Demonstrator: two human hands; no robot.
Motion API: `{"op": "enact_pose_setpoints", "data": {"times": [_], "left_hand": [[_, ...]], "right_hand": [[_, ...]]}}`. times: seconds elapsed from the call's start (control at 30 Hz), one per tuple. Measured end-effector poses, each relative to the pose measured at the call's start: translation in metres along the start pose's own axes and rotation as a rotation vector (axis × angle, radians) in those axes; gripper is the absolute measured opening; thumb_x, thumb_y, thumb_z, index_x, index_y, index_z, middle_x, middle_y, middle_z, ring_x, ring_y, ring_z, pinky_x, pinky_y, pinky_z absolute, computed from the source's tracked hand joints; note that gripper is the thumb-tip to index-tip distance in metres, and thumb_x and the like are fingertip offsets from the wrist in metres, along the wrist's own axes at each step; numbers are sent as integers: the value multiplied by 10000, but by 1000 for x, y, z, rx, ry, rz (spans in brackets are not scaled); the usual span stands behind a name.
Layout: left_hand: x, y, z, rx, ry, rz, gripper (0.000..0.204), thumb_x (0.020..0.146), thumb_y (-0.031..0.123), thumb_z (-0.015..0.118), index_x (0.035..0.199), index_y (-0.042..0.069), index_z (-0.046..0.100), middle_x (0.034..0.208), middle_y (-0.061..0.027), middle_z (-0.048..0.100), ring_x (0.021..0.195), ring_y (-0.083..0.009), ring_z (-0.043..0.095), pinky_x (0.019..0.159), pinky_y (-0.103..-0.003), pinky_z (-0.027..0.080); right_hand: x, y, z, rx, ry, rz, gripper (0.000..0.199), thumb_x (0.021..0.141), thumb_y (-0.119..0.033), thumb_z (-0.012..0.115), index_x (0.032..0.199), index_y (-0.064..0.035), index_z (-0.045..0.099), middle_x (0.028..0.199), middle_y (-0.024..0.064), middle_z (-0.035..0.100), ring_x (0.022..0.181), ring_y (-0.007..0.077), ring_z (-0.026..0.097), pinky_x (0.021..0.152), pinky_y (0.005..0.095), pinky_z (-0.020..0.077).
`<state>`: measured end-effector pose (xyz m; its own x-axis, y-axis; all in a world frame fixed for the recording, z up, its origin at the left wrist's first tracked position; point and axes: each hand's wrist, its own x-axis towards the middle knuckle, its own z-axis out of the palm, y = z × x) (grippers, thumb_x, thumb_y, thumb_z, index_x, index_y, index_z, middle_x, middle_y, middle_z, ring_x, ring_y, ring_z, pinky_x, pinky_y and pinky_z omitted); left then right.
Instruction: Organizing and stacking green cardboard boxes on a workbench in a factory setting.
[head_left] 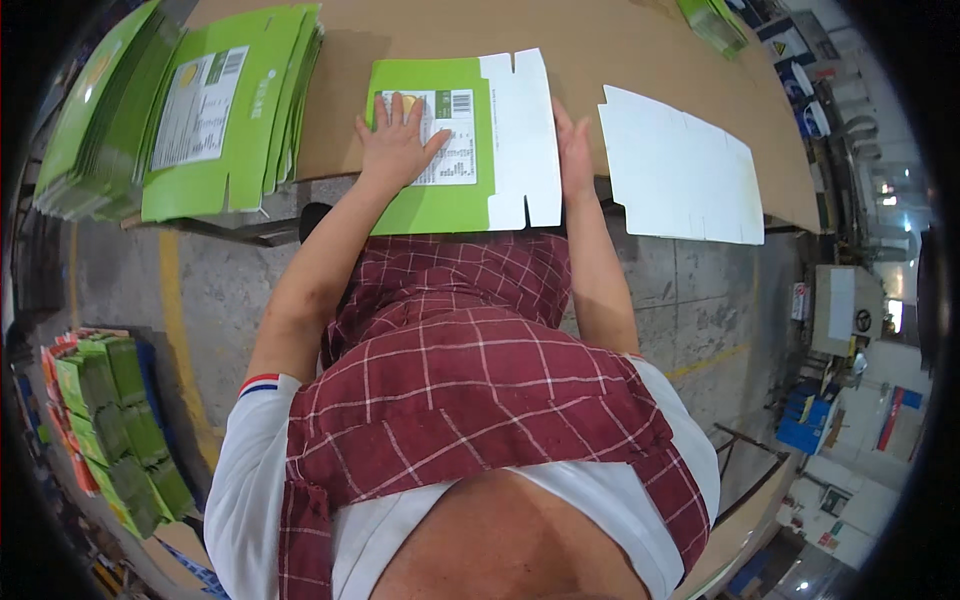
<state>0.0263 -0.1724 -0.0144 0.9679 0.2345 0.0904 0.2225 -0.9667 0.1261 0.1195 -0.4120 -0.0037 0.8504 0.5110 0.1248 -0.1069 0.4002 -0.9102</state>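
In front of me on the table lies a flat green carton [430, 205] with a white printed label and a white flap on its right side. My left hand [397, 145] rests flat on its green face with the fingers spread, partly covering the label. My right hand [574, 155] stands on edge along the carton's right side, its fingers stretched out and holding nothing. To the right of that hand a flat carton blank [684, 170] lies white side up, overhanging the table's near edge.
A brown table [400, 30] runs across the top. At its left stand thick stacks of folded green cartons [240, 150]. Another green stack [714, 25] is at the far right. On the floor at lower left, a pile of green and orange cartons [115, 410] stands beside yellow floor lines.
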Motion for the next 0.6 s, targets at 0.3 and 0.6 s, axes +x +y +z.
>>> {"op": "enact_pose_setpoints", "data": {"times": [0.3, 0.6], "left_hand": [[4, 12, 6, 25, 67, -67, 743, 874, 635, 342, 1410, 121, 328, 1466, -203, 260, 1370, -394, 173, 1008, -674, 147], [8, 8, 12, -22, 83, -56, 745, 879, 641, 337, 1410, 117, 330, 1468, -212, 248, 1370, -414, 162, 1002, -684, 151]], "right_hand": [[88, 15, 40, -1639, -239, 253, 660, 950, -501, 299, 1418, -37, 280, 1479, 107, 290, 1363, 292, 249, 1087, 504, 203], [-74, 19, 54, -1842, -196, -51, 568, 921, -421, 440, 1326, -25, 398, 1394, 145, 388, 1321, 340, 298, 1064, 551, 210]]}}
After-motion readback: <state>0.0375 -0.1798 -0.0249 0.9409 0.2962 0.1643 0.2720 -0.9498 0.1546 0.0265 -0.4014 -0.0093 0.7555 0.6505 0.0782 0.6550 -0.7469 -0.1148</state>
